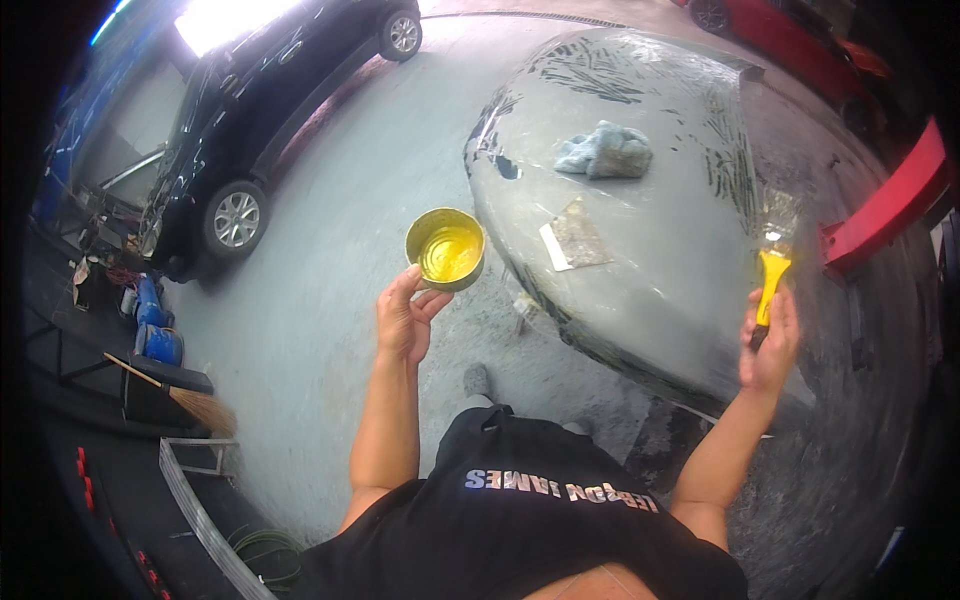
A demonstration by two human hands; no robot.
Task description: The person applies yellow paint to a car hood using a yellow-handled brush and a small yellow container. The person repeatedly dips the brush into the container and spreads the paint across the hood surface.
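In my left hand (405, 315) is a small round tin (445, 250), gripped low at its near side and tilted so that its yellow inside shows. What lies in its bottom I cannot make out. My right hand (770, 340) is closed around the handle of a paintbrush (773, 272), yellow with a dark end. Its metal band and pale bristles point away from me, over the right part of a large curved grey panel (660, 240). On this panel rest a crumpled blue-grey cloth (605, 151) and a worn, roughly square sheet (577, 240) with a white edge.
A dark car (270, 100) stands at the far left, a red car (790, 45) at the far right. A red curved part (890, 205) juts in beside the panel. On my left are a broom (195, 405), a blue machine (158, 335), a metal frame (190, 500) and a coiled hose (265, 550).
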